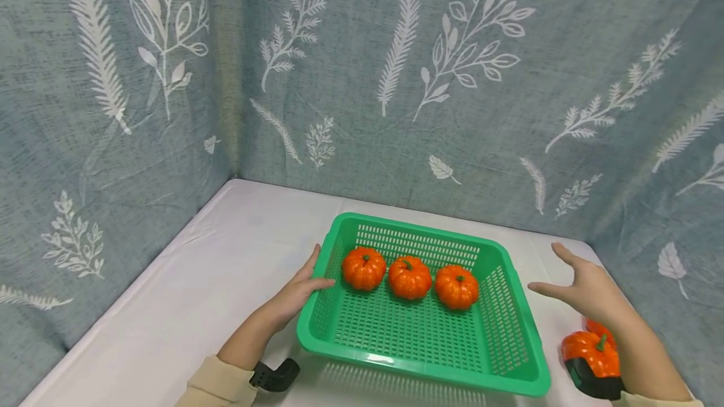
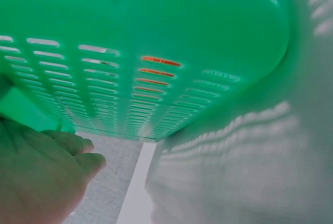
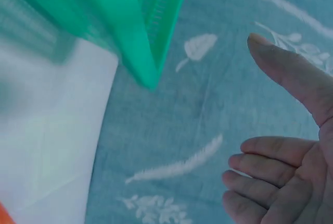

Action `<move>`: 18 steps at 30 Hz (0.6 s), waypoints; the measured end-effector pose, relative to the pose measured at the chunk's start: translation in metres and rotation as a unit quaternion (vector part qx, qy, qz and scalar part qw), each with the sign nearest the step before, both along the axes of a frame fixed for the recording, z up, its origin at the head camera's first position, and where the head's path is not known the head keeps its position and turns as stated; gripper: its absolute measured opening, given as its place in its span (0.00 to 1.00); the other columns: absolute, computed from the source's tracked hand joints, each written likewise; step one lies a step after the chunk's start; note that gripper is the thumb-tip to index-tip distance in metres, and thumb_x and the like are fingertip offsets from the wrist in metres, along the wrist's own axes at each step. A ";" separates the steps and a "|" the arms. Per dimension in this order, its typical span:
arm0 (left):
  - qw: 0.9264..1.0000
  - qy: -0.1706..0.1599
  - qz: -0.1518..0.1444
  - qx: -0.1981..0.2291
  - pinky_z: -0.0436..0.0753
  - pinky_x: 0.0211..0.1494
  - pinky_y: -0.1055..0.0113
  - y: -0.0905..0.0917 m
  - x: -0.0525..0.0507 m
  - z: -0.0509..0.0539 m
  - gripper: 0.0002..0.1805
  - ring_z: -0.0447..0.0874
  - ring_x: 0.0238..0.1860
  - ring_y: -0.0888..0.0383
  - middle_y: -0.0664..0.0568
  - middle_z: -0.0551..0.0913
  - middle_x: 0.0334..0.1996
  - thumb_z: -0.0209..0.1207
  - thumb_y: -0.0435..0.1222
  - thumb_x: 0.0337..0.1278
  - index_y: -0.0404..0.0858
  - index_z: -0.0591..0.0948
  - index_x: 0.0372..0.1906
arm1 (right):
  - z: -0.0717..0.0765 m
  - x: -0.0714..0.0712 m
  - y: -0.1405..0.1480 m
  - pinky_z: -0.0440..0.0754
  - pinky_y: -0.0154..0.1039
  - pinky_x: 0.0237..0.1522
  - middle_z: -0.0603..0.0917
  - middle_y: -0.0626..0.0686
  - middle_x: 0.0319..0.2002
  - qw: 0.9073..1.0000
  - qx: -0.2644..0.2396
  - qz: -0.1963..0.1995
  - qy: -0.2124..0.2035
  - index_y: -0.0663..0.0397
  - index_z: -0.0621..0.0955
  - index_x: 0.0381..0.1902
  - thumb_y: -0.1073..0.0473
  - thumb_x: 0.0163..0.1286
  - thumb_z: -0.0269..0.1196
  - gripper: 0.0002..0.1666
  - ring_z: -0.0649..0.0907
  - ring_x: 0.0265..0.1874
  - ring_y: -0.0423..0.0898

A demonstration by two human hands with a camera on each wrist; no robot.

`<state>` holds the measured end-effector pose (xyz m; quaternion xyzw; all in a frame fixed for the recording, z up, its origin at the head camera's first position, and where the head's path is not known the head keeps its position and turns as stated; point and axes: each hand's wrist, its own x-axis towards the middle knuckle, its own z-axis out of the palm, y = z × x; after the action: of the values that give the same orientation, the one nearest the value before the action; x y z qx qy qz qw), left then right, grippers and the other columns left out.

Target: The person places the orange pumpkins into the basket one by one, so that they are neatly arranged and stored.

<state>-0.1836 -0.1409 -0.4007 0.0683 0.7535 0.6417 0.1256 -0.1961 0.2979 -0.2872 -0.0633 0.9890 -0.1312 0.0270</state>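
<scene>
A green plastic basket (image 1: 418,366) with slotted walls holds three small orange pumpkins, a left one (image 1: 364,269), a middle one (image 1: 410,277) and a right one (image 1: 456,287), in a row near its far side. My left hand (image 1: 294,297) grips the basket's left rim, thumb over the edge and fingers along the outside. In the left wrist view the hand (image 2: 47,172) lies beside the slotted wall. My right hand (image 1: 591,287) is held apart from the basket's right side, thumb and fingers spread. Nothing is in its palm (image 3: 291,177) in the right wrist view.
Two more pumpkins are on the right, a near one (image 1: 591,352) and another (image 1: 598,330) partly hidden behind my right forearm. A white cloth (image 1: 170,287) covers the table. Grey-blue leaf-patterned curtains (image 1: 351,80) hang at the back and sides.
</scene>
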 end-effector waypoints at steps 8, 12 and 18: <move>1.000 -0.002 0.002 -0.003 0.32 0.70 0.40 0.000 0.000 -0.001 0.45 0.21 0.73 0.47 0.49 0.26 0.74 0.46 0.37 0.64 0.43 0.29 0.73 | -0.008 0.011 0.020 0.77 0.50 0.33 0.70 0.78 0.56 0.998 -0.017 -0.054 -0.033 0.72 0.48 0.70 0.32 0.54 0.63 0.65 0.79 0.34 0.63; 1.000 0.001 -0.001 -0.004 0.32 0.70 0.40 0.000 -0.001 -0.001 0.44 0.21 0.73 0.47 0.50 0.26 0.74 0.46 0.37 0.64 0.43 0.29 0.73 | -0.018 0.014 0.032 0.77 0.49 0.34 0.72 0.76 0.53 0.994 -0.034 -0.086 -0.060 0.74 0.46 0.69 0.32 0.55 0.62 0.66 0.78 0.32 0.58; 1.000 0.001 -0.004 -0.007 0.32 0.70 0.40 -0.001 0.000 0.000 0.45 0.20 0.73 0.47 0.50 0.26 0.74 0.46 0.38 0.64 0.44 0.28 0.73 | -0.038 0.017 0.055 0.62 0.71 0.54 0.52 0.82 0.62 0.987 -0.018 -0.133 -0.089 0.77 0.45 0.68 0.28 0.54 0.60 0.68 0.58 0.57 0.77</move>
<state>-0.1837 -0.1422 -0.4005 0.0714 0.7579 0.6357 0.1279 -0.1791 0.3526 -0.3247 0.0804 0.9796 -0.1570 0.0960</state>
